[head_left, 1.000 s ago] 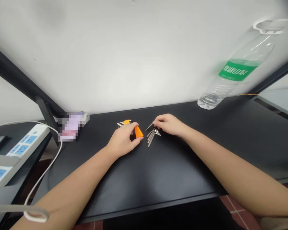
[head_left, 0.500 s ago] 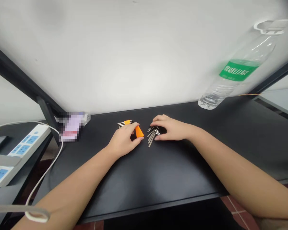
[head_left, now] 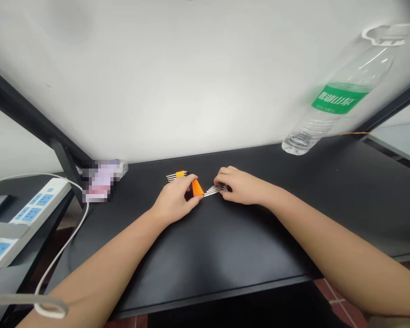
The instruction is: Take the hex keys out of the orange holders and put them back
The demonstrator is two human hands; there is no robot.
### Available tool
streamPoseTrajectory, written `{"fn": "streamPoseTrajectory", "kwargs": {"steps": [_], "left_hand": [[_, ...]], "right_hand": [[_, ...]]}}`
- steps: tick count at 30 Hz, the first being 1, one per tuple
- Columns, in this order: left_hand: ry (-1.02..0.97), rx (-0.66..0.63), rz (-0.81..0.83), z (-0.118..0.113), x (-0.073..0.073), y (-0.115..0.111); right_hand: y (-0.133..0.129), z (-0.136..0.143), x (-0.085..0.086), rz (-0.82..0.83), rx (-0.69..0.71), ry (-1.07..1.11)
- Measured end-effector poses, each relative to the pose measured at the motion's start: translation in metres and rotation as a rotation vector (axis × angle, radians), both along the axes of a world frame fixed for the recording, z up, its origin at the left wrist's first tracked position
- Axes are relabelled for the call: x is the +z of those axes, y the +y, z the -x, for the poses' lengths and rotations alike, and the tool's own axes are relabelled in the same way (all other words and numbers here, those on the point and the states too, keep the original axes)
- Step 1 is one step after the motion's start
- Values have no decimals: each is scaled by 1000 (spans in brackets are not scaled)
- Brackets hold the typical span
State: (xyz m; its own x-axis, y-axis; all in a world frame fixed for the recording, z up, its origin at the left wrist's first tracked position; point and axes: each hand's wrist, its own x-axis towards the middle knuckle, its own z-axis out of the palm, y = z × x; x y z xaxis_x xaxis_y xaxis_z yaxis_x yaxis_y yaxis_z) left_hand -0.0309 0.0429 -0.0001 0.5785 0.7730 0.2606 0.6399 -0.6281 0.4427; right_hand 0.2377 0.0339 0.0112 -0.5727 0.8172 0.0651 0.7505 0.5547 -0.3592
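My left hand pinches an orange holder between thumb and fingers. Just behind that hand, a yellow-orange clip with several thin metal keys lies on the black table. My right hand is closed on a bundle of L-shaped metal hex keys. Their long ends point left, and the tip of the nearest one is at the lower right corner of the orange holder. Whether the tip touches or enters the holder cannot be made out. The bent ends are partly hidden by my right fingers.
A big clear bottle with a green label stands at the back right by the wall. A blurred-out pink item lies at the back left. Further left are a white power strip and a looping white cable. The black table ends in front.
The metal keys have swung from pointing down toward me to pointing left at the orange holder. My right fingers have closed in around them. My left hand has hardly moved.
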Motion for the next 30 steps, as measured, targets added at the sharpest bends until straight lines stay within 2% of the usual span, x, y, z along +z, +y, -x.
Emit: {"fn": "streamPoseTrajectory", "kwargs": {"steps": [9, 21, 26, 30], "left_hand": [[-18, 10, 32, 1, -2, 1], [-49, 52, 99, 2, -7, 4], [-98, 54, 113, 4, -12, 5], [-134, 70, 132, 4, -15, 5]], "right_hand": [[-2, -3, 4, -87, -36, 3], [-15, 10, 14, -69, 41, -127], [-14, 3, 19, -1, 50, 83], [-12, -3, 25, -79, 40, 265]]}}
